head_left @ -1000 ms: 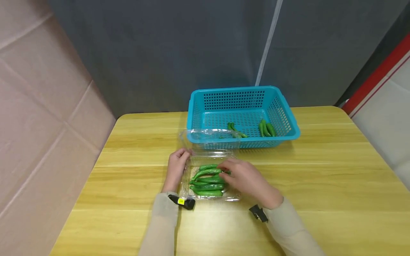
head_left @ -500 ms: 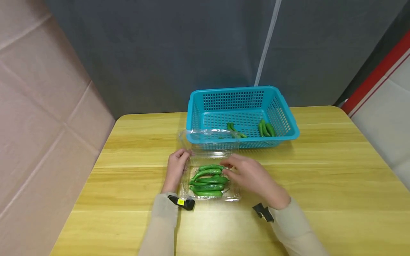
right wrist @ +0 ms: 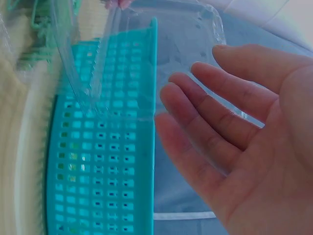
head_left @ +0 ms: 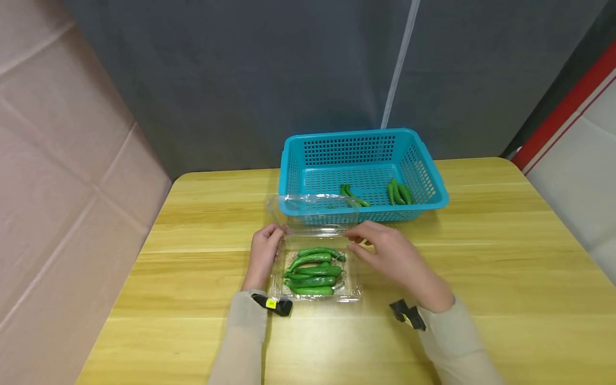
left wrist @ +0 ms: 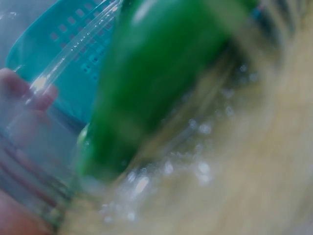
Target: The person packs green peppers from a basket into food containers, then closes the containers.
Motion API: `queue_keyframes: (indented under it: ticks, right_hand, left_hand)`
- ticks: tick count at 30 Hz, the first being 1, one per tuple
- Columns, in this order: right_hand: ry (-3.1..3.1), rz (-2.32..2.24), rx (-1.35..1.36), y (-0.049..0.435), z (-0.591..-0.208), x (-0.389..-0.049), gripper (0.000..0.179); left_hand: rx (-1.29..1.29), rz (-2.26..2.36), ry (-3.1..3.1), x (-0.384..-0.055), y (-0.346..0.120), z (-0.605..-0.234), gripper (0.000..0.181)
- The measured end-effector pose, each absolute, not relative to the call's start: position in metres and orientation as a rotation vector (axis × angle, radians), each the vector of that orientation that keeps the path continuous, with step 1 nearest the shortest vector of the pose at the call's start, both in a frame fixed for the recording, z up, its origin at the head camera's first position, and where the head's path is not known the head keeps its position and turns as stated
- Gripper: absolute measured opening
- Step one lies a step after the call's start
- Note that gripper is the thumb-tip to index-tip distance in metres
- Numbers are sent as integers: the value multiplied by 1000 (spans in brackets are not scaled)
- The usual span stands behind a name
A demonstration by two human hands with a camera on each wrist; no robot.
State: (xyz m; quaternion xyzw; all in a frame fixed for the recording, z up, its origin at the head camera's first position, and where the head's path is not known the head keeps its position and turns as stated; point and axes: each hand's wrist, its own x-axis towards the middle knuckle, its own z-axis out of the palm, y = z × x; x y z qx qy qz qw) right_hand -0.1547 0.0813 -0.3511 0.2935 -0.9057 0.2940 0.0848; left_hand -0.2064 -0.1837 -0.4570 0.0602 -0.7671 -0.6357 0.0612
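A clear plastic clamshell box [head_left: 354, 291] lies on the table with its lid [head_left: 315, 216] tilted up at the back. Several green chili peppers [head_left: 313, 281] lie side by side in its base. At the box's back left corner my left hand [head_left: 263, 251] pinches the plastic; the left wrist view has fingertips [left wrist: 41, 93] behind the clear wall and one large blurred pepper [left wrist: 142, 88]. My right hand [head_left: 392, 256] hovers by the right rim near the hinge, fingers extended and holding nothing. The palm [right wrist: 254, 147] faces the lid in the right wrist view.
Behind the box stands a blue plastic basket [head_left: 353, 141], partly seen through the lid. A few green peppers [head_left: 399, 192] lie inside it on the right, with others [head_left: 353, 195] nearer the middle. A grey curtain [head_left: 264, 80] hangs beyond the wooden table [head_left: 207, 214].
The right hand has let go of the rearmost pepper, which now lies in the box, and has drawn back up and to the right. My left hand stays at the box's corner.
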Motion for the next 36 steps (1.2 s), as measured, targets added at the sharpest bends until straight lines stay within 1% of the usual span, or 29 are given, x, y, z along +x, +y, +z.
queue_keyframes:
  ticks: [7, 11, 17, 25, 36]
  right_hand:
    - [-2726, 944, 805, 98, -345, -156, 19]
    - [-2724, 972, 782, 106, -343, -159, 17]
    - [-2742, 981, 728, 116, -341, -163, 19]
    - [-2743, 926, 636, 127, -343, -168, 24]
    - [-2683, 844, 505, 131, -352, -175, 24]
  left_hand:
    - [206, -1963, -2330, -205, -185, -455, 21]
    - [198, -2002, -2337, -200, -185, -443, 25]
    - [191, -1986, -2338, -192, -183, -431, 25]
    - [185, -1974, -2352, -192, -183, -429, 25]
    - [170, -2011, -2348, -194, -180, -427, 28]
